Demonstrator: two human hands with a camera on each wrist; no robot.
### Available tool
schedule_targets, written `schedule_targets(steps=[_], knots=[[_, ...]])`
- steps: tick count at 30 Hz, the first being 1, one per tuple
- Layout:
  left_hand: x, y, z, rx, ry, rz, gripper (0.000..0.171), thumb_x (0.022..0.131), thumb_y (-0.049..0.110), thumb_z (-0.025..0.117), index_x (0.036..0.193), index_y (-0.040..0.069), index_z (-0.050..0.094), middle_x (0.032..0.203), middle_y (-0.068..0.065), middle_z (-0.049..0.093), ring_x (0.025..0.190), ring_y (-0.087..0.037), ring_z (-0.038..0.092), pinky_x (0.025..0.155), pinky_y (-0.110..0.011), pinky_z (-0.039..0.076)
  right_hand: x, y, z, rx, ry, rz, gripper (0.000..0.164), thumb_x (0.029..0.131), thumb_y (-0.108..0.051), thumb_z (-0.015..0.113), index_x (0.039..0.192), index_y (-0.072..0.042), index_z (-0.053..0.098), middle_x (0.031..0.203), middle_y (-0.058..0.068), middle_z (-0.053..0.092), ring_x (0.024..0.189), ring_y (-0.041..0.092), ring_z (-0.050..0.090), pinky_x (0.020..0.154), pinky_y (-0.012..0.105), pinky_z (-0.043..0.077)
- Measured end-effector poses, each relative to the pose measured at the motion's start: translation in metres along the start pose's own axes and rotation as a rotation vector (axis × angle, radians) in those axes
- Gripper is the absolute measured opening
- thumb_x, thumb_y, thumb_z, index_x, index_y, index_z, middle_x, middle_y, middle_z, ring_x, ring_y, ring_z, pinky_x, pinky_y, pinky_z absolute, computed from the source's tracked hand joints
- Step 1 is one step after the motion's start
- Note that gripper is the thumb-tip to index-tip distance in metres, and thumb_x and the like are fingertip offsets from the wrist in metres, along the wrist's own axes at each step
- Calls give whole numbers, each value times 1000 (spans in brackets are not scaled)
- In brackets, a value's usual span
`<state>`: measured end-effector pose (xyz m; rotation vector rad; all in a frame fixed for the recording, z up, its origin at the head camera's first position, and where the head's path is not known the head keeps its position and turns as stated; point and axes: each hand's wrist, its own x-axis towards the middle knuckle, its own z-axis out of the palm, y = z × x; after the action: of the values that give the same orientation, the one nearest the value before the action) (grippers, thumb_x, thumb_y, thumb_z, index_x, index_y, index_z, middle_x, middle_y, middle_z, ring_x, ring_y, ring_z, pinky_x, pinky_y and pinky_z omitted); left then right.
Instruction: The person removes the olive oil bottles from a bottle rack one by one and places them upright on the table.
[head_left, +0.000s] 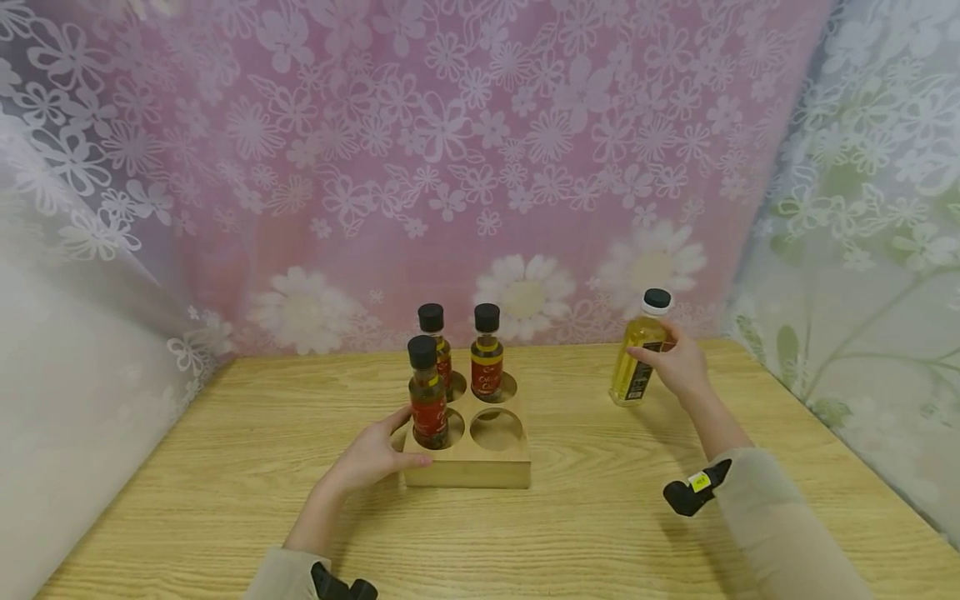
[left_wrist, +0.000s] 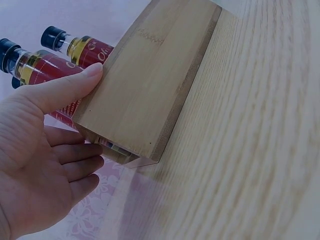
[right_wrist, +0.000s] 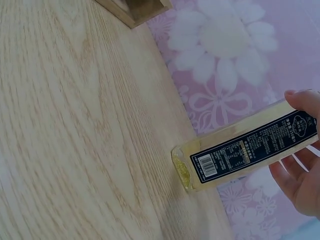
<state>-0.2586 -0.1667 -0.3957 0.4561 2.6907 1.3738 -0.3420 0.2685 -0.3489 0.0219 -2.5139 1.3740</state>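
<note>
My right hand (head_left: 681,364) grips a clear plastic bottle of yellow oil (head_left: 626,375) at its upper part. This bottle has a black cap and a dark label (right_wrist: 250,150), and leans a little to the right; whether its base touches the table I cannot tell. My left hand (head_left: 369,452) rests at the near left corner of a wooden bottle holder (head_left: 468,475). Its thumb (left_wrist: 75,89) touches the front edge and the other fingers lie by the left side. Three dark bottles with red labels stand in the holder, the nearest (head_left: 430,412) front left. The front right hole (head_left: 497,429) is vacant.
The wood-grain table (head_left: 570,533) carries the holder left of centre and the oil bottle toward the back right. Behind the table hangs a pink flowered curtain (head_left: 450,167), and pale curtains close off both sides. A black camera (head_left: 693,492) sits on my right wrist.
</note>
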Motion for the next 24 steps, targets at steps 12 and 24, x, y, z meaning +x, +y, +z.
schedule_targets(steps=[12, 24], knots=[[1, 0, 0, 12, -5, -15, 95, 73, 38, 78, 146, 4, 28, 144, -18, 35, 131, -39, 30, 101, -58, 27, 2, 4, -2, -27, -24, -3, 85, 87, -39, 63, 148, -3, 16, 136, 30, 36, 120, 45, 38, 92, 59, 36], [1, -1, 0, 15, 1, -19, 93, 73, 38, 78, 146, 4, 29, 144, -18, 36, 131, -39, 30, 101, -58, 27, -6, 10, -7, -58, -42, -40, 78, 90, -36, 60, 148, -2, 20, 135, 29, 37, 119, 45, 40, 90, 57, 39]])
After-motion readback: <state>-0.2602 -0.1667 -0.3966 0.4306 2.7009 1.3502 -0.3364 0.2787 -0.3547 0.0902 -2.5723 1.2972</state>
